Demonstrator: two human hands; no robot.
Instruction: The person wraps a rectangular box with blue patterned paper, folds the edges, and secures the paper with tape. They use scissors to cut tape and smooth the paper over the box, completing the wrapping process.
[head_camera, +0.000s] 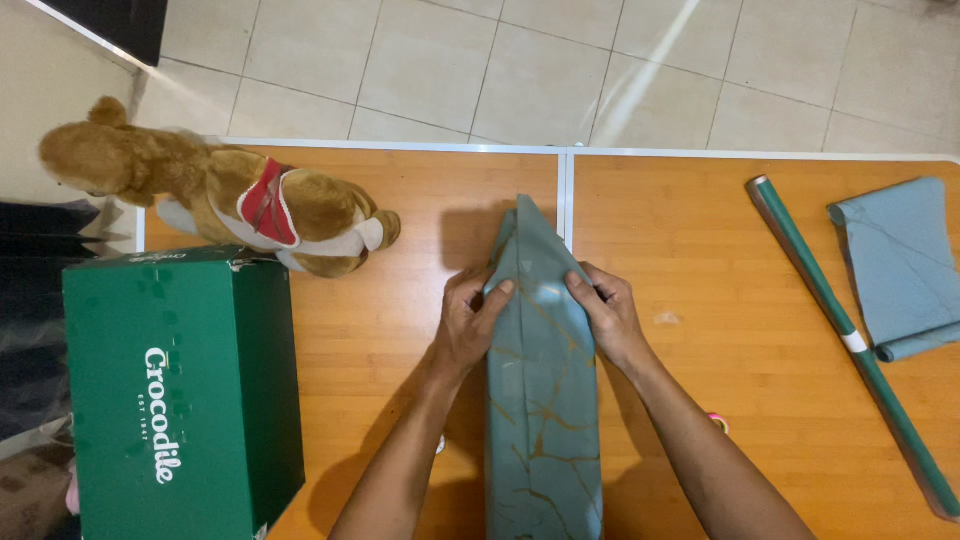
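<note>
A long box wrapped in grey-blue paper with gold veins (543, 400) lies lengthwise in the middle of the orange table (400, 190). Its far end paper is folded up into a point. My left hand (470, 320) grips the left side of that folded end, with the thumb on top. On the right side my right hand (606, 312) presses the paper, fingers curled over the edge. Both forearms reach in from the bottom of the view.
A green box with white lettering (180, 395) stands at the left. A brown plush dog with a red vest (220, 195) lies behind it. At the right lie a thin rolled tube of green paper (850, 335) and a loose curled grey-blue sheet (900, 265). Tiled floor lies beyond the table.
</note>
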